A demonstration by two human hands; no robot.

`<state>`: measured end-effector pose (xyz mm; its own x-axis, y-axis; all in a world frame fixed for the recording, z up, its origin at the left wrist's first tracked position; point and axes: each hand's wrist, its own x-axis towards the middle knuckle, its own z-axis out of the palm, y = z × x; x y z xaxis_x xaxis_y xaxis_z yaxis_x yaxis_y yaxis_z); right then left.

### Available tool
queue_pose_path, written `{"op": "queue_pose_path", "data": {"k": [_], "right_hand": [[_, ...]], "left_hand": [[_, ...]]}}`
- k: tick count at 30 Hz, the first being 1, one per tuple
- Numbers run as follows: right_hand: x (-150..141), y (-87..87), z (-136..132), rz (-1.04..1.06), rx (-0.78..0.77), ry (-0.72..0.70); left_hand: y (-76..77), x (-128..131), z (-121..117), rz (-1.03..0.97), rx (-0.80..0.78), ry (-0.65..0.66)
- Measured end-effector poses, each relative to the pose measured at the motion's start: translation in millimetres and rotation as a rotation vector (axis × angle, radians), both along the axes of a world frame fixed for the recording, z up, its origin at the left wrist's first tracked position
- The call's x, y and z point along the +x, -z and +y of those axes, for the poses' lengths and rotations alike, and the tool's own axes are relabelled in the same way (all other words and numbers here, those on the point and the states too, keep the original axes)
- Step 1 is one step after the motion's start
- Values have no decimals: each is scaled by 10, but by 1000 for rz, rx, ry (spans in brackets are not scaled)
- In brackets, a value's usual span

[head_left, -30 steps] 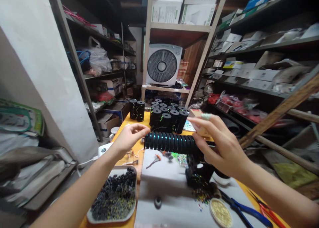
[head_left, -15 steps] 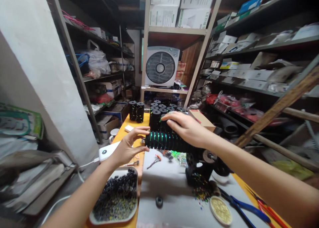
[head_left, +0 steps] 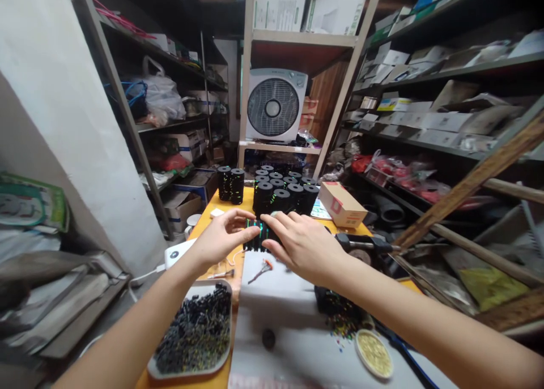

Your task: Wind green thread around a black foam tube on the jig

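A row of black ribbed discs with green marks [head_left: 257, 236] lies sideways above the grey mat [head_left: 276, 298]. My left hand [head_left: 221, 239] cups its left end with curled fingers. My right hand [head_left: 297, 244] lies over the top of the row and covers most of it, fingers pressed down on the discs. Only the left end of the row shows between the two hands. Behind them stand several upright stacks of the same black discs [head_left: 280, 193] on the orange table [head_left: 212, 222].
A tray of small black parts [head_left: 195, 335] sits at the front left, a small round dish [head_left: 374, 352] at the front right. A cardboard box [head_left: 342, 205], a white fan [head_left: 274, 103] and crowded shelves [head_left: 425, 134] surround the table. A wooden beam [head_left: 467, 179] slants across the right.
My right hand slid left along the row of discs and now covers it. The row looks shorter, pushed together toward my left hand. The view shifted slightly.
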<state>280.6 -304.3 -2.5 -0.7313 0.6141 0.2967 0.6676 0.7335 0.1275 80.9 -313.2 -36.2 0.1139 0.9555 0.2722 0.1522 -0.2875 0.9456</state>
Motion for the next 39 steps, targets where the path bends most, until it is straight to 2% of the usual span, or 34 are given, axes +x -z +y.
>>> {"op": "queue_pose_path", "data": {"k": [5, 10, 13, 17, 24, 29, 33, 36, 39], "right_hand": [[27, -132, 111, 31, -214, -39], [41, -326, 397, -1, -603, -147], [33, -384, 560, -16, -798, -219], [30, -375, 692, -25, -898, -223], [13, -390, 673, -46, -787, -214], [-13, -359, 389, 15, -475, -130], [-8, -245, 197, 41, -317, -55], [-6, -212, 183, 36, -278, -10], [-13, -250, 279, 11, -356, -6]], "left_hand": [[-26, -48, -6, 32, -5, 76], [-9, -81, 0, 73, 34, 92], [8, -101, 2, 79, 46, 118], [32, -124, 15, 69, 65, 154], [17, -108, 3, 75, 71, 157], [25, -76, 4, 70, 59, 136], [34, -48, 24, 108, 59, 108], [3, -50, 29, 158, 64, 126], [-40, -65, 27, 225, 81, 127]]}}
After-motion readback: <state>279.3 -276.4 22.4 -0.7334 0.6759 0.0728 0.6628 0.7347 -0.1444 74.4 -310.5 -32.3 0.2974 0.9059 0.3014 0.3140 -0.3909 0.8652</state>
